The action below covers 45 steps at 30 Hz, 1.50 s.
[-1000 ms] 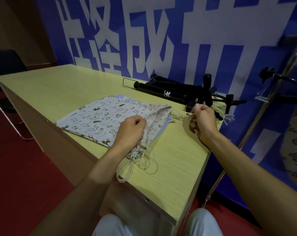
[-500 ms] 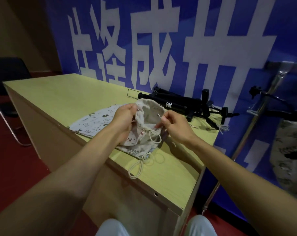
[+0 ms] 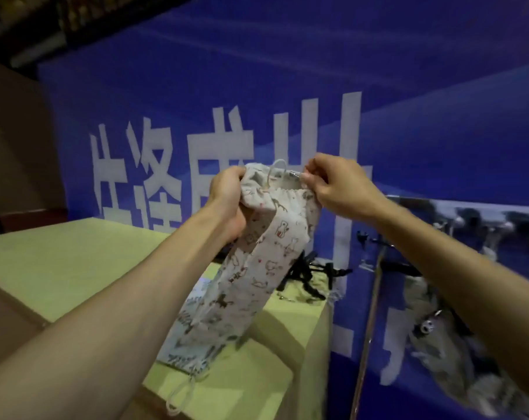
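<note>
Drawstring bag (image 3: 257, 268), against half a second ago: lifted from low over the table (image 3: 60, 268) to a high hold in front of the banner (image 3: 166, 110); it now hangs long, mouth up.
Left hand (image 3: 227, 201): I grip the gathered rim with the fingers curled tight, at 9 o'clock of the mouth.
Right hand (image 3: 339, 189): thumb and forefinger pinch the metal tip (image 3: 294, 174) at 3 o'clock of the mouth; the other fingers are curled.
Cord (image 3: 274, 167): white loop arching over the rim at 12 o'clock, running to the metal tip.
Bag position: top held between my hands, body slanting down toward 7 o'clock, lower end resting on the table.
Loose cord (image 3: 181, 395): looped at the table's near edge, at 6 o'clock of the fabric.
Tripods (image 3: 305, 277): black, lying on the table at 3 o'clock of the bag's middle, partly hidden behind it.
Banner: blue with white characters, at 12 o'clock behind my hands.
</note>
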Motion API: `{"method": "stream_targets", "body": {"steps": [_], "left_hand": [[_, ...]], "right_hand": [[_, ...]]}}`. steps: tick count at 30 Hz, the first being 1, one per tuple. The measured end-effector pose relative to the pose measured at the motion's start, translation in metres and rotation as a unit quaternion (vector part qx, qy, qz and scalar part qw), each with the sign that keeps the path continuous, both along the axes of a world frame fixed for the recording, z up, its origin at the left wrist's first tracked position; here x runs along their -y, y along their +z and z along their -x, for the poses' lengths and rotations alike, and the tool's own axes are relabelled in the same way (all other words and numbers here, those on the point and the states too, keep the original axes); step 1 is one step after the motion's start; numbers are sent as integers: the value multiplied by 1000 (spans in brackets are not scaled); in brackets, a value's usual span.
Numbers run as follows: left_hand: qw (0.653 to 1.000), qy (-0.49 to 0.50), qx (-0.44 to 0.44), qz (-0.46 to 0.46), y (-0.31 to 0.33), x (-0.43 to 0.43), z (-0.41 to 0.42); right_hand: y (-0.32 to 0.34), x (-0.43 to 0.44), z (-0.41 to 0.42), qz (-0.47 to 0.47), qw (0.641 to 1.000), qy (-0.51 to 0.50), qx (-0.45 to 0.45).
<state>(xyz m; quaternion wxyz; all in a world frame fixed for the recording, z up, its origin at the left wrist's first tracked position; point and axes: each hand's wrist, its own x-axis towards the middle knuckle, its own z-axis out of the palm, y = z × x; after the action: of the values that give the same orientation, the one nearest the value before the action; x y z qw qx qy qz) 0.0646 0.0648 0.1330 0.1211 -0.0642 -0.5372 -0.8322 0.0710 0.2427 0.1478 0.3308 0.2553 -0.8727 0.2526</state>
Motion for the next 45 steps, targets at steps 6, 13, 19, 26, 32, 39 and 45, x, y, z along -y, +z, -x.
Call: {"method": "stream_targets", "body": {"steps": [6,13,19,26,32,39,45], "left_hand": [[990,-105,-66,68,30,-101,-20],[908,20,-86,410,-13,-175,-20],[864,55,-101,490,-45,-191,-20],[853,3,-96,513,-83,-150,-18],[810,-17,-68,582,-116,-98,4],[787,-28,-36,616,-156,-32,47],[835,-32,18,549,-184,2,84]], "right_hand": [[58,-98,-47,-113,989,-89,14],[37,-174,-71,-252,942,-168,143],[21,-203,-74,-227,939,-183,181],[-12,-169,-55,-199,939,-88,265],[-50,-121,-10,-178,943,-14,282],[-89,-81,64,-137,948,-7,288],[-115,-43,124,-130,969,-16,208]]}}
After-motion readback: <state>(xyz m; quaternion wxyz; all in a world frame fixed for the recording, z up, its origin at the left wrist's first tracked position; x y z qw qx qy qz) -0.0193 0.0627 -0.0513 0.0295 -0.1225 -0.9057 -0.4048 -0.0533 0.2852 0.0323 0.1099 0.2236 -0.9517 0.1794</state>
